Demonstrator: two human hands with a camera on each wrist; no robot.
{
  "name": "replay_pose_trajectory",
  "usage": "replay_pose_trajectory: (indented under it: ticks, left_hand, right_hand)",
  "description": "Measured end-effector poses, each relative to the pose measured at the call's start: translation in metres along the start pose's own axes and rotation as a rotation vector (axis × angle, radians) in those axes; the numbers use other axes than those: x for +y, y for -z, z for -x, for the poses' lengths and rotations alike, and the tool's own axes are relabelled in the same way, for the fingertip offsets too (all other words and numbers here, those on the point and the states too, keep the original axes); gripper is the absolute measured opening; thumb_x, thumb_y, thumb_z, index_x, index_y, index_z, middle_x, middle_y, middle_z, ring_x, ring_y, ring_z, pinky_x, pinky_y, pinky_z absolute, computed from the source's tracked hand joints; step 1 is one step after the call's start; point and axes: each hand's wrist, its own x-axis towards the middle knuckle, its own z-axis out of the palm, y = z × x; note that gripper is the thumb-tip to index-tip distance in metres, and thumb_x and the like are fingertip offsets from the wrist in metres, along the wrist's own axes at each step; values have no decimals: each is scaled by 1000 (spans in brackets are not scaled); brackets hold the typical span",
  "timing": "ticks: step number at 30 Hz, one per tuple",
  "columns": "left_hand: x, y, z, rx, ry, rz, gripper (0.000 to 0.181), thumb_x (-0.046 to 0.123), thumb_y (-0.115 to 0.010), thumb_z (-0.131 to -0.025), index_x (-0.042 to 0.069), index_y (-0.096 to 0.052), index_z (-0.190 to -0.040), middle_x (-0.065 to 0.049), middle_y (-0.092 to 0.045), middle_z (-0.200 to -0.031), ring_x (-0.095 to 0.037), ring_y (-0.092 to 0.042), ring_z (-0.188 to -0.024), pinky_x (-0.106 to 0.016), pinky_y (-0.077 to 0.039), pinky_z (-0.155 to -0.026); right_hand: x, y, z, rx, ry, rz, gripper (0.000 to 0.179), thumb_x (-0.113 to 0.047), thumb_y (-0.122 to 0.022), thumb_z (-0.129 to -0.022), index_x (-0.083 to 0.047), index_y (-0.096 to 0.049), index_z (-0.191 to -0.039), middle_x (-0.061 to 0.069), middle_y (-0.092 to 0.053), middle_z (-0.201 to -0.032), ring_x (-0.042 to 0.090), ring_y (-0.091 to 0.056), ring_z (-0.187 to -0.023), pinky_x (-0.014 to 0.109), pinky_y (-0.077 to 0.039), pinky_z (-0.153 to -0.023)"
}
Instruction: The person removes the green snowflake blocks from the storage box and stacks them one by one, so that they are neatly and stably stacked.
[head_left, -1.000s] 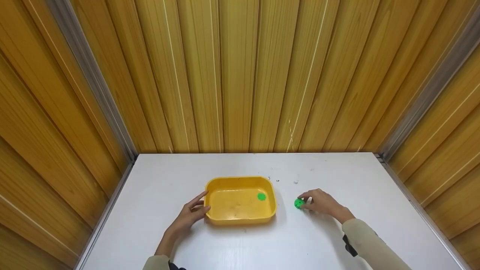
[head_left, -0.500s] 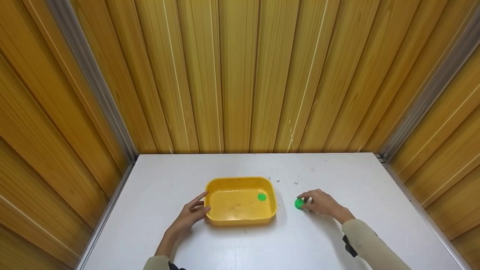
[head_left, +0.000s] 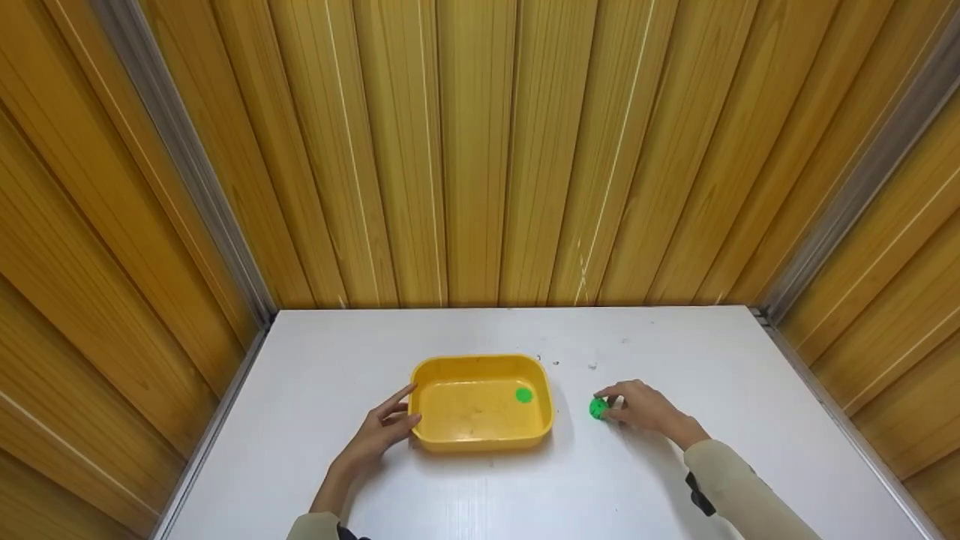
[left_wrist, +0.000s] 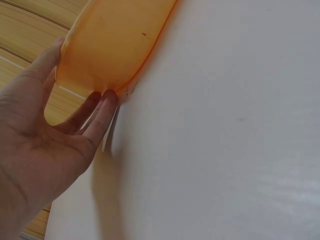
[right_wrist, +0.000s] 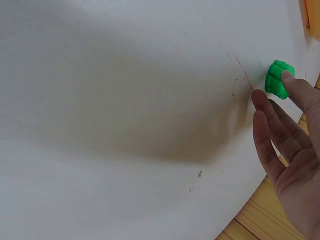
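In the head view, a yellow plastic tub (head_left: 480, 444) with rounded corners sits mid-table. My left hand (head_left: 381, 430) is at its left end, with thumb and index fingertip at the rim. The left wrist view shows other fingertips (left_wrist: 109, 95) of this hand against the tub's lower outer wall (left_wrist: 112, 50). To the right of the tub, my right hand (head_left: 643, 406) pinches a small green fluted round piece (head_left: 598, 408) with dark spots on its face. In the right wrist view, the thumb lies on the green piece (right_wrist: 275, 79), low over the white tabletop.
A flat green round disc (head_left: 523, 395) lies inside the tub, near its right end. Small dark marks (head_left: 556, 363) dot the white table (head_left: 480, 495) behind the tub. Wood-patterned panels (head_left: 480, 150) rise at the back and both sides, with grey metal posts (head_left: 202, 172) at the corners.
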Motion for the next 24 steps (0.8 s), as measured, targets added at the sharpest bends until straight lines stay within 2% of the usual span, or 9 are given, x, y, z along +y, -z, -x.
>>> replay_pose_trajectory:
  ticks: [13, 18, 21, 24]
  left_hand:
    - [1, -1, -1, 5, 6, 6, 70, 30, -65, -101, 17, -32, -161, -29, -42, -148, -26, -59, -124, -37, -55, -106]
    - [1, -2, -1, 3, 14, 15, 69, 29, -64, -102, 18, -32, -161, -29, -41, -149, -27, -60, -125, -38, -55, -107]
    - [1, -2, -1, 5, 20, 33, 67, 28, -63, -102, 18, -32, -161, -29, -40, -150, -28, -60, -127, -38, -55, -107]
    - [1, -1, 0, -3, 9, 35, 68, 27, -64, -102, 18, -32, -161, -30, -39, -150, -30, -59, -127, -38, -55, -107]
  right_hand:
    - [-1, 3, 2, -22, -26, -5, 37, -18, -74, -94, -4, -70, -128, 9, -74, -109, 9, -57, -80, 27, -51, -73]
    - [-2, 7, 2, -34, -60, -36, 37, -16, -72, -95, -3, -69, -129, 13, -73, -112, 9, -59, -75, 25, -51, -68]
    - [-4, 13, 1, -31, -53, -41, 37, -16, -71, -96, -2, -68, -130, 15, -73, -111, 11, -63, -73, 24, -52, -66]
    - [-5, 19, 0, -13, 24, -21, 37, -15, -71, -96, 3, -67, -128, 17, -73, -106, 15, -69, -70, 24, -55, -65]
